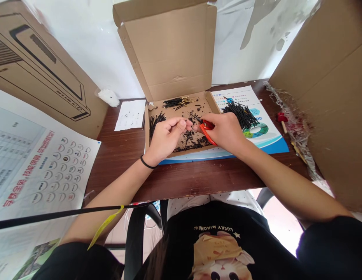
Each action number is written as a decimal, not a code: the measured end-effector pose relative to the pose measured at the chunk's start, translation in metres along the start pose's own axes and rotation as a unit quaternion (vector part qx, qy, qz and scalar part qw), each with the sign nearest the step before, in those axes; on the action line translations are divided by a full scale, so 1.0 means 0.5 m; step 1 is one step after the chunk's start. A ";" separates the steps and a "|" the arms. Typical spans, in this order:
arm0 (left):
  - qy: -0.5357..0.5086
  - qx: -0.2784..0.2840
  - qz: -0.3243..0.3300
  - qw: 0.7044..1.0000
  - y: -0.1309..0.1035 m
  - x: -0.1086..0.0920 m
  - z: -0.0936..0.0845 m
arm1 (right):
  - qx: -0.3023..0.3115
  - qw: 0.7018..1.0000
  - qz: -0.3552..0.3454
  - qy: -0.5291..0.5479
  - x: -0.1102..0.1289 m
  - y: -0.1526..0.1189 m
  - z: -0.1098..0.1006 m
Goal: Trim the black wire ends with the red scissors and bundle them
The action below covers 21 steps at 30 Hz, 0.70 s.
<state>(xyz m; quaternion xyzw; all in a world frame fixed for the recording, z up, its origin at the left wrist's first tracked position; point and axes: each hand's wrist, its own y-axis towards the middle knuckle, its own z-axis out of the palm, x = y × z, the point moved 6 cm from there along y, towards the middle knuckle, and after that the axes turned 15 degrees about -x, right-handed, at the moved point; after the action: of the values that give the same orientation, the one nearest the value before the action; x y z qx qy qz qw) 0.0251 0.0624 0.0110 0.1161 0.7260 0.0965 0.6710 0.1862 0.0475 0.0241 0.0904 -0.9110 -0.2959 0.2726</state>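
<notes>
My left hand (167, 137), a black band round its wrist, is closed in a pinch over the cardboard box (146, 134). What its fingertips hold is too small to make out. Close beside it, my right hand (226, 130) grips red-handled pliers (208, 134), the dark jaws pointing up and left toward the left fingertips. Inside the box, black wires with gold-coloured ends (177, 102) lie at the back. More black wires (156, 121) rest at its left side, partly behind my left hand. Small black scraps (188, 137) are scattered across the box floor.
A pile of black wires (242, 114) lies on a printed sheet (270, 130) right of the box. White paper (130, 115) lies to the left. The box's raised lid (172, 50) stands behind. Cardboard panels (329, 101) flank the brown table (198, 177). A black strap (52, 215) crosses low left.
</notes>
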 end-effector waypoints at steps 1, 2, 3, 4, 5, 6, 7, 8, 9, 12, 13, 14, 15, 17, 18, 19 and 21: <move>-0.028 -0.003 -0.023 0.999 0.001 0.005 0.000 | -0.002 1.000 0.009 0.009 0.000 0.001 -0.001; -0.054 -0.005 -0.046 0.997 0.001 0.009 0.000 | -0.001 1.000 0.016 0.016 0.001 0.001 -0.003; -0.077 -0.006 -0.068 0.995 0.001 0.013 0.001 | 0.001 1.000 0.022 0.021 0.001 0.002 -0.004; -0.095 -0.007 -0.090 0.991 0.001 0.016 0.002 | 0.003 0.999 0.025 0.026 0.002 0.002 -0.004; -0.108 -0.008 -0.109 0.988 0.000 0.018 0.003 | 0.006 0.999 0.027 0.029 0.002 0.003 -0.005; -0.118 -0.010 -0.127 0.985 -0.001 0.019 0.003 | 0.007 0.999 0.029 0.033 0.002 0.003 -0.006; -0.126 -0.013 -0.142 0.982 -0.002 0.020 0.004 | 0.008 0.999 0.030 0.036 0.003 0.004 -0.007; -0.131 -0.014 -0.156 0.979 -0.003 0.020 0.005 | 0.007 0.999 0.033 0.039 0.003 0.004 -0.008; -0.135 -0.014 -0.167 0.976 -0.005 0.020 0.005 | 0.006 0.998 0.035 0.043 0.003 0.005 -0.009; -0.136 -0.013 -0.176 0.975 -0.007 0.018 0.006 | 0.006 0.997 0.041 0.060 0.004 0.005 -0.012; -0.131 -0.013 -0.172 0.976 -0.007 0.018 0.006 | 0.008 0.997 0.041 0.066 0.005 0.005 -0.013; -0.123 -0.013 -0.166 0.978 -0.007 0.018 0.005 | 0.010 0.997 0.040 0.072 0.006 0.005 -0.013; -0.117 -0.013 -0.159 0.980 -0.006 0.018 0.004 | 0.011 0.996 0.039 0.077 0.007 0.005 -0.014; -0.109 -0.013 -0.148 0.983 -0.005 0.019 0.003 | 0.015 0.996 0.034 0.082 0.007 0.004 -0.013; -0.107 -0.013 -0.145 0.984 -0.005 0.019 0.002 | 0.017 0.996 0.030 0.083 0.007 0.003 -0.013; -0.106 -0.013 -0.142 0.984 -0.005 0.019 0.002 | 0.019 0.996 0.026 0.084 0.008 0.002 -0.012; -0.103 -0.012 -0.138 0.985 -0.005 0.019 0.002 | 0.022 0.996 0.017 0.082 0.008 0.001 -0.011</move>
<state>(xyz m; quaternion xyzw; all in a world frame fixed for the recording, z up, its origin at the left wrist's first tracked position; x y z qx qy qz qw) 0.0252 0.0629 0.0014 0.0156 0.6608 -0.0005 0.7504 0.1861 0.0439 0.0299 0.1047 -0.8933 -0.2622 0.3497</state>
